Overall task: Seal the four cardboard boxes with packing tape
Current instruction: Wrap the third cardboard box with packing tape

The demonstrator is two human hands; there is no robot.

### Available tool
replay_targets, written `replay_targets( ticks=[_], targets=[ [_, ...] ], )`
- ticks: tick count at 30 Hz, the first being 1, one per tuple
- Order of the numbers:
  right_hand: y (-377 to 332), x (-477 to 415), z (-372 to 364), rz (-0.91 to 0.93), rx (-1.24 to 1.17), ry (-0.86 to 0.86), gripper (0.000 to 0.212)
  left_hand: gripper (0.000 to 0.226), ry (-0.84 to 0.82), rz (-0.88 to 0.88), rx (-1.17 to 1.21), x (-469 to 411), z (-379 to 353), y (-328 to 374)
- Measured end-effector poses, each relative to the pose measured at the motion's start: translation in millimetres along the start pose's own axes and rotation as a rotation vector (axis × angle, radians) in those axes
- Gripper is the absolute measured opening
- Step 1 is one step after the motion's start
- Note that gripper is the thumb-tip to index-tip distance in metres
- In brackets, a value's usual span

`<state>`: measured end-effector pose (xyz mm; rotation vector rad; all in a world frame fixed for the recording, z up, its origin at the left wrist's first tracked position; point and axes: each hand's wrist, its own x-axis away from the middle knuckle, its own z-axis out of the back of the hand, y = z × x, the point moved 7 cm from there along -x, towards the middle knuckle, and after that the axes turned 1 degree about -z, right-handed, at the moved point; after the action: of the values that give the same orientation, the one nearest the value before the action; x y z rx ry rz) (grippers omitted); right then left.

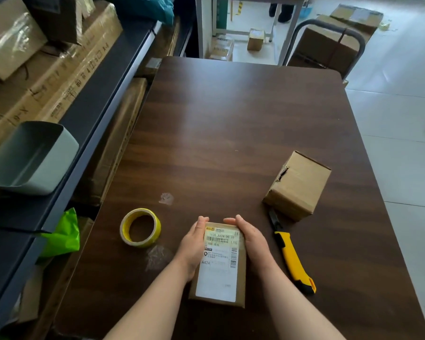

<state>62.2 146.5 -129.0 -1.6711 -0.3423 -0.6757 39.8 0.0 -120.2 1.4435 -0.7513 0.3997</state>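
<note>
A small flat cardboard box (220, 273) with a white shipping label lies on the dark wooden table (231, 123) near its front edge. My left hand (193, 244) holds the box's left side and my right hand (252, 239) holds its right side, fingers curled over the far end. A roll of yellow packing tape (140, 228) lies flat to the left of the box. A second, taller cardboard box (298, 185) with a torn corner stands to the right, further back.
A yellow and black utility knife (291, 256) lies right of my right hand. Two scraps of clear tape (166, 198) sit on the table. Shelving with cartons and a grey bin (32, 158) runs along the left. More boxes and a trolley stand beyond the table.
</note>
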Motion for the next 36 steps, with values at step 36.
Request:
replay_targets(
  ticks=[36],
  targets=[
    [4.3, 64.6, 7.5, 0.047, 0.342, 0.144, 0.064, 0.058, 0.245, -0.055, -0.354, 61.6, 15.4, -4.1]
  ],
)
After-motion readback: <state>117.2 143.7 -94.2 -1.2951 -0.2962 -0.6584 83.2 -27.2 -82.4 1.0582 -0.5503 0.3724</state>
